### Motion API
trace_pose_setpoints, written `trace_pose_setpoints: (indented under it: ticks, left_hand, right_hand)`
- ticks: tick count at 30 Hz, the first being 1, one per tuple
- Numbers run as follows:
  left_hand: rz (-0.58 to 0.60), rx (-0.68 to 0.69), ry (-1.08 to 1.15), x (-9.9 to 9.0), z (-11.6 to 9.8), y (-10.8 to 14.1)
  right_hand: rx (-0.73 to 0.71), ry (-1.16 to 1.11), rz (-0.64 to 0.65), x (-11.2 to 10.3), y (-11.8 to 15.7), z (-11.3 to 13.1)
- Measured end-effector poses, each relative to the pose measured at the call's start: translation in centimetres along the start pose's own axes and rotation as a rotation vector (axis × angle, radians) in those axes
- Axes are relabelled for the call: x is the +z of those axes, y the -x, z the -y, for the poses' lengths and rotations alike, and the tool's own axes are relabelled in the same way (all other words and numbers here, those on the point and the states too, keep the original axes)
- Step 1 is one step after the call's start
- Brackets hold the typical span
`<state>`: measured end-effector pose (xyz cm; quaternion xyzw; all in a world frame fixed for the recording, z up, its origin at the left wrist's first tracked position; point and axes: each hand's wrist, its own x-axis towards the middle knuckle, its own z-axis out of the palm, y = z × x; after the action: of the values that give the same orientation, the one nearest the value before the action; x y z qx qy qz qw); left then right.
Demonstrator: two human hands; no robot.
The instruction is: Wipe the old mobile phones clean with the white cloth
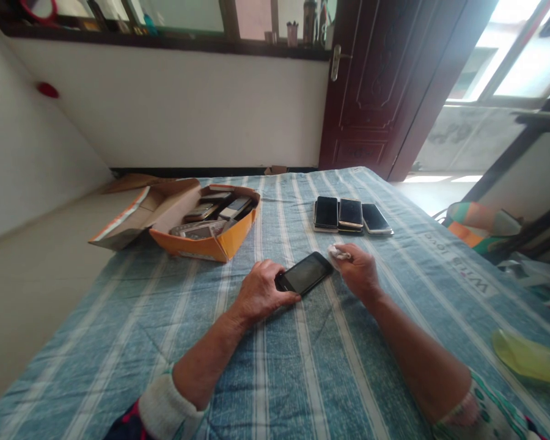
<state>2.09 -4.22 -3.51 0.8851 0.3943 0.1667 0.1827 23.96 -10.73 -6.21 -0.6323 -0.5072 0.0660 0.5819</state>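
A black phone [305,274] is in the middle, screen up and slanting up to the right. My left hand [262,289] grips its near left end, thumb along the lower edge and fingers at the upper edge. Just past the phone's far right end, my right hand [358,271] is closed on a crumpled white tissue or cloth [340,252]. Whether the white piece touches the phone I cannot tell. Beyond my right hand lie several more phones [326,212] in small stacks, screens up.
An open orange cardboard box [201,247] holding several phones stands at the back left, its lid folded out leftward. Blue striped cloth [275,379] covers the surface. A yellow-green item [529,360] lies at the right edge. Behind are a white wall and a dark red door [371,91].
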Motion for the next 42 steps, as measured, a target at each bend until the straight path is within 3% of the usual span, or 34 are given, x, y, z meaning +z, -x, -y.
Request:
trace_pose_setpoints:
  ticks: [9,14,20,26,35,42]
  left_hand:
    - [-0.066,0.039,-0.038,0.0,-0.5,0.4]
    - [-0.078,0.049,-0.024,0.2,-0.7,0.4]
    - [-0.081,0.028,0.125,-0.1,-0.8,0.5]
    - [-0.132,0.042,0.246,0.0,-0.7,0.6]
    - [-0.277,0.373,0.011,0.1,-1.0,1.0]
    - [-0.255,0.492,-0.103,0.4,-0.9,1.2]
  right_hand:
    - [0.416,-0.435,-0.05,0.1,-0.2,0.4]
    - [0.55,-0.715,-0.051,0.0,-0.5,1.1]
    - [0.598,-0.916,-0.002,-0.2,-0.8,1.2]
    - [0.589,-0.939,-0.041,-0.3,-1.0,1.4]
    - [0.537,-0.883,-0.13,-1.0,-1.6,0.6]
    - [0.567,-0.819,-0.12,-1.4,-1.9,-0.8]
